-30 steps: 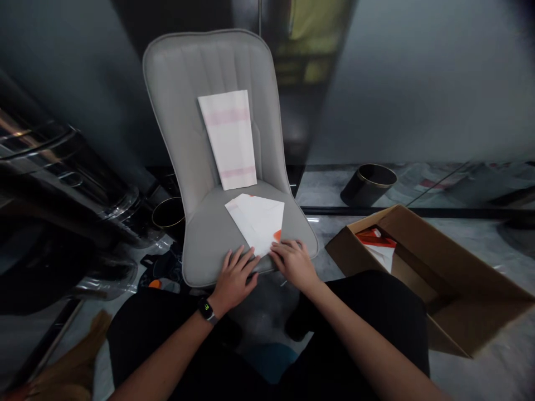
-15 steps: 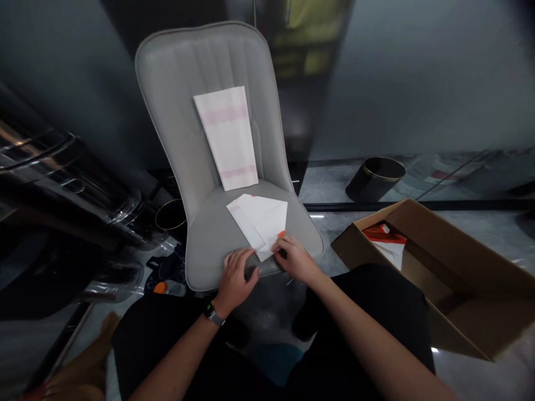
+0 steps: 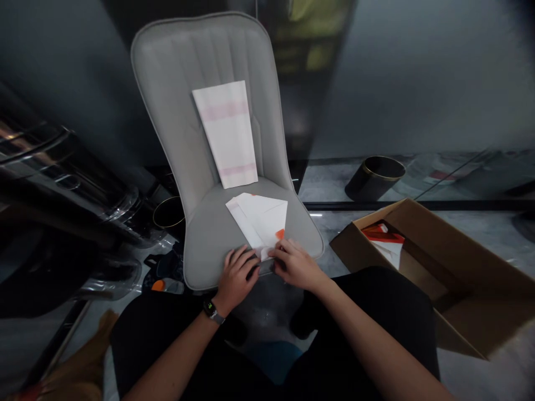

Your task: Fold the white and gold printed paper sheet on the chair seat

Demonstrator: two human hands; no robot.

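Note:
A folded white paper sheet (image 3: 259, 218) with an orange patch lies on the seat of a grey chair (image 3: 203, 245). At its narrow near end, my right hand (image 3: 297, 266) pinches the folded edge between thumb and fingers. My left hand (image 3: 238, 278), with a watch on the wrist, has its fingers curled together at the near left corner of the same sheet, its thumb drawn in below. Fingers hide part of that near end. Against the chair's backrest leans a taller stack of folded white paper (image 3: 228, 136) with pink bands.
To the right on the floor stands an open cardboard box (image 3: 472, 245) with a folded white and red paper piece (image 3: 388, 245) inside. A black bin (image 3: 371, 181) appears behind it. Another dark bin (image 3: 169, 214) and a bottle with an orange cap (image 3: 167, 285) are left of the chair.
My left hand's fingers and thumb have drawn closer together at the paper's corner. My right hand has shifted slightly left along the near edge, showing more of the orange patch.

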